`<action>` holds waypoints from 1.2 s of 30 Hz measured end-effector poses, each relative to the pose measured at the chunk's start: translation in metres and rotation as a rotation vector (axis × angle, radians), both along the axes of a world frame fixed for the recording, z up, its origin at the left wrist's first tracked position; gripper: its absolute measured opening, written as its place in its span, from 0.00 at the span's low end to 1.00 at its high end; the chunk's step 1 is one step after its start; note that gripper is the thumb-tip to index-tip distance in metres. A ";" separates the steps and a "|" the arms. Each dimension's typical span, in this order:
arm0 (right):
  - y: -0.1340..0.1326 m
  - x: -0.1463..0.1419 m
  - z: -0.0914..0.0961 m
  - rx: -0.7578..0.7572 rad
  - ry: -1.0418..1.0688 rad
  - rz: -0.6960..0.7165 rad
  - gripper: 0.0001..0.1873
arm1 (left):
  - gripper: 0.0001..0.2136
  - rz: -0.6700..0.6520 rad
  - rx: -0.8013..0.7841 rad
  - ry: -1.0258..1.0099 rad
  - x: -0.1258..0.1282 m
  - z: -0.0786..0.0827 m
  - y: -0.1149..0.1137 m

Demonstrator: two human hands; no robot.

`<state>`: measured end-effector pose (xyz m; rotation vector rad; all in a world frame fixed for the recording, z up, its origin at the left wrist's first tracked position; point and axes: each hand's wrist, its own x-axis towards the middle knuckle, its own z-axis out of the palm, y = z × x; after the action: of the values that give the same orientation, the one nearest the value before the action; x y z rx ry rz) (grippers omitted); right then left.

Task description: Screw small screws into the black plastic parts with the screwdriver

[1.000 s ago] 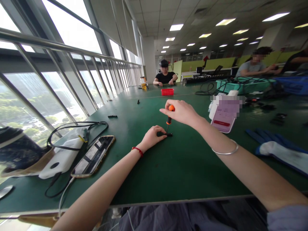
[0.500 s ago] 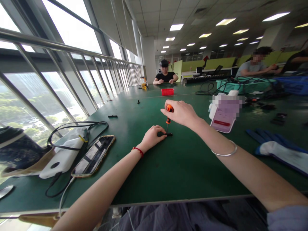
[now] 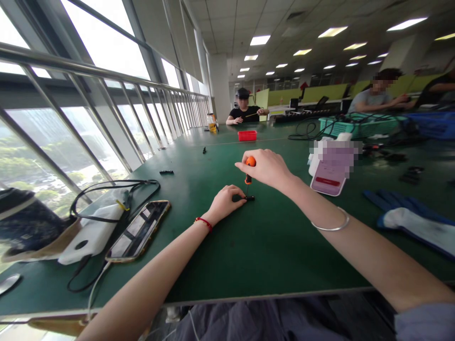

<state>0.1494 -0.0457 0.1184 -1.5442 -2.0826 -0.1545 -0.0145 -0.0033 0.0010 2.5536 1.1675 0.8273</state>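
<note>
My right hand (image 3: 267, 166) is closed around the orange-and-black handle of a screwdriver (image 3: 249, 178), which stands nearly upright. Its thin shaft points down to a small black part (image 3: 250, 198) on the green tabletop (image 3: 227, 255). Thumb and fingers of my left hand (image 3: 227, 200) pinch the left end of that part and keep it against the table. The exact contact of the tip with the part is too small to make out.
On the left lie a phone (image 3: 139, 232), a white power bank (image 3: 88, 234) and black cables. Small black pieces (image 3: 166, 172) lie farther up. A red bin (image 3: 247, 136) stands ahead, near a seated person (image 3: 244, 111). To the right are a propped phone (image 3: 329, 177), gloves (image 3: 419, 225) and a green basket (image 3: 362, 125).
My right hand has shifted very slightly left and turned a little on the screwdriver handle. My left hand and the black part stay in place. The person across has raised one hand.
</note>
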 end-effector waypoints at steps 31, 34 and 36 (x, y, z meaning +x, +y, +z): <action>-0.002 0.001 0.002 0.024 -0.019 -0.045 0.15 | 0.05 -0.001 -0.004 -0.012 0.000 0.000 0.000; 0.000 0.002 0.002 0.035 -0.040 -0.052 0.15 | 0.05 -0.002 -0.006 -0.010 0.000 0.001 -0.001; 0.000 0.002 0.002 0.049 -0.046 -0.056 0.13 | 0.05 -0.004 -0.009 -0.007 0.000 0.001 0.000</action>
<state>0.1516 -0.0457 0.1200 -1.5837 -2.0561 -0.2619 -0.0146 -0.0037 0.0017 2.5429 1.1614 0.8281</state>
